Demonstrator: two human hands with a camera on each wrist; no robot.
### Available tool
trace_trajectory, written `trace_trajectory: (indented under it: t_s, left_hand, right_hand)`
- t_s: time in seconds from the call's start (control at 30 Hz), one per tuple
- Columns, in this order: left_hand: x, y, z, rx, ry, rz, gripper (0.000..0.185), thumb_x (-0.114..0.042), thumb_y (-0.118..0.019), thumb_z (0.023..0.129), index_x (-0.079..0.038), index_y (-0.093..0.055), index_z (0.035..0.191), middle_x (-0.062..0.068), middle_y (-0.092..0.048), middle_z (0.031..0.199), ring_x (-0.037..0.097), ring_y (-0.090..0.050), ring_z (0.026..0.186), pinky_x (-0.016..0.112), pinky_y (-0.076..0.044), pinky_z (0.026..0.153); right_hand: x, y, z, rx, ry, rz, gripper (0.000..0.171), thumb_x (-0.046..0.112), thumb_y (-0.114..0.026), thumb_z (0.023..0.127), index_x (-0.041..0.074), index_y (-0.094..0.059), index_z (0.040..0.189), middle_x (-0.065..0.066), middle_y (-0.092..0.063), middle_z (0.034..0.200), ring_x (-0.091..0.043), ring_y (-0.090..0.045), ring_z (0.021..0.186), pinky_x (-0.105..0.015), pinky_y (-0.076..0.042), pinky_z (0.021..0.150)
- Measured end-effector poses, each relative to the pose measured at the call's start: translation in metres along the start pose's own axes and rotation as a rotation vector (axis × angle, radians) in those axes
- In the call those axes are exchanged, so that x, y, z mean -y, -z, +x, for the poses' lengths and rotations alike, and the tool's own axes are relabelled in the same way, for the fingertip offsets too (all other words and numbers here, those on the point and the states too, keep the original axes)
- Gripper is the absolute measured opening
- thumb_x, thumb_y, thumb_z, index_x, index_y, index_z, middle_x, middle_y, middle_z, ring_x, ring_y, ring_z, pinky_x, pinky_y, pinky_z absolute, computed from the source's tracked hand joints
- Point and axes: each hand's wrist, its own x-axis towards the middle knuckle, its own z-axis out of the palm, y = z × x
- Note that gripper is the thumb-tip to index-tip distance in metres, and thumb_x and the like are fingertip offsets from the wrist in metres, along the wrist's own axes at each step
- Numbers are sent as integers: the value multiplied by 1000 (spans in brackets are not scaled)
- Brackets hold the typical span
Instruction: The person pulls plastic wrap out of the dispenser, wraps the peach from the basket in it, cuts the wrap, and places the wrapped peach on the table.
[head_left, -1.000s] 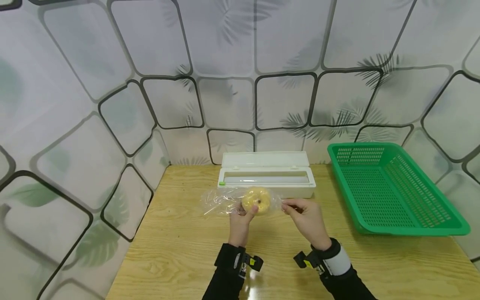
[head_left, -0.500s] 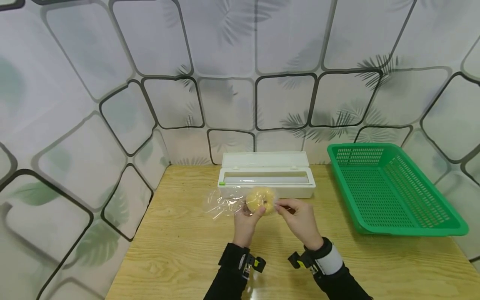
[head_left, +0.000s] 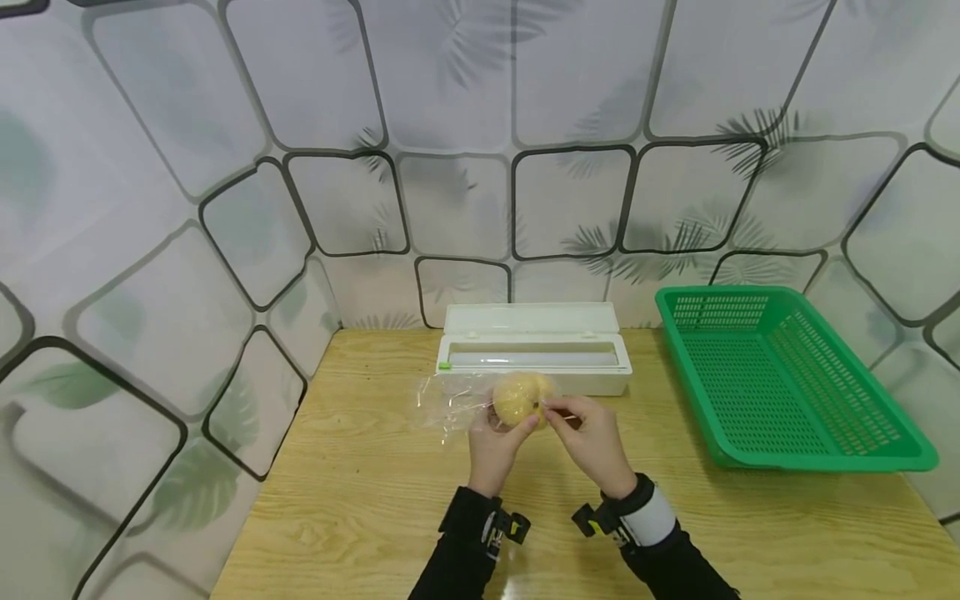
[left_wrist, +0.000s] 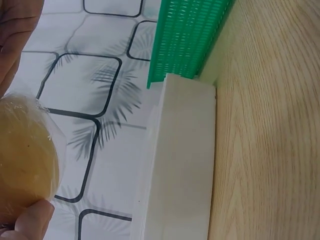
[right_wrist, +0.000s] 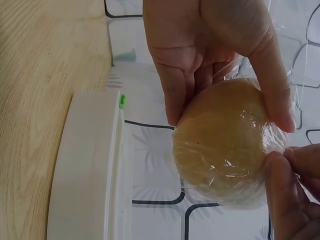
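The left hand (head_left: 495,446) grips the yellow fruit (head_left: 518,400) above the table (head_left: 360,500), in front of the film dispenser (head_left: 534,360), steadying it while the right hand (head_left: 592,440) pinches the cling film (head_left: 450,404) against its skin.

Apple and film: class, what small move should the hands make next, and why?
Probably fold the loose film over the apple. The left hand grips the apple, the right hand pinches film on its right side, and a flap trails left, unwrapped.

No readable text, label, brand, number or sign on anything in view.
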Motion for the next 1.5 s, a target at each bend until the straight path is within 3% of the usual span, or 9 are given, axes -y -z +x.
trace_trajectory:
  t_s: [0.3,0.53,0.67,0.77,0.97,1.17,1.33,1.5]
  left_hand:
    - [1,-1,-2,-16,-124,136,74,-12,-74,71,1,-34,131,16,-49,120,26,-51,104,30,-46,79]
    - [0,1,2,-40,-49,80,62,-16,-74,71,3,-44,121,16,-54,110,24,-55,97,29,-48,74]
    - [1,2,3,-52,-21,97,54,-19,-74,71,5,-50,114,15,-56,104,23,-58,91,28,-49,69]
    - [2,3,3,-46,1,139,53,-20,-75,71,5,-52,111,14,-57,102,21,-58,87,26,-49,67]
    - [-9,0,-2,17,46,106,53,-17,-74,71,3,-51,115,13,-57,104,20,-57,90,27,-49,68]
    - [-26,-2,-7,58,66,61,53,-10,-72,73,6,-48,118,15,-54,106,22,-57,91,26,-50,69]
    - [-28,-3,-7,57,79,70,54,-9,-72,73,8,-47,118,17,-54,106,23,-58,90,26,-50,69]
    - [-28,-2,-6,51,95,83,57,-12,-72,73,8,-45,119,16,-54,108,22,-58,91,26,-50,69]
  right_hand:
    - [3,-3,0,-24,35,-129,17,-6,-69,71,0,-67,88,-7,-65,80,-13,-61,68,-20,-49,54]
    - [5,-1,-2,64,-19,-100,29,-6,-70,68,-2,-60,95,-10,-63,88,-19,-60,77,-18,-48,56]
    - [7,1,-3,89,3,-119,31,-10,-68,68,0,-58,95,-9,-62,90,-20,-60,80,-20,-49,59]
    - [7,2,-2,78,63,-171,26,-11,-69,68,2,-61,89,-6,-62,84,-17,-60,76,-23,-50,59]
    - [4,2,-1,67,161,-224,22,-9,-71,67,6,-65,81,-3,-63,79,-12,-60,70,-22,-49,58]
    - [1,0,-1,37,138,-256,17,-4,-72,69,5,-65,82,-1,-59,74,-11,-55,68,-26,-48,56]
    - [-1,-1,-2,5,112,-256,15,0,-71,71,4,-65,83,-1,-58,75,-11,-54,69,-29,-48,55]
    - [-4,-3,-3,-56,159,-241,14,-1,-74,68,6,-67,77,0,-55,74,-10,-52,68,-26,-46,52]
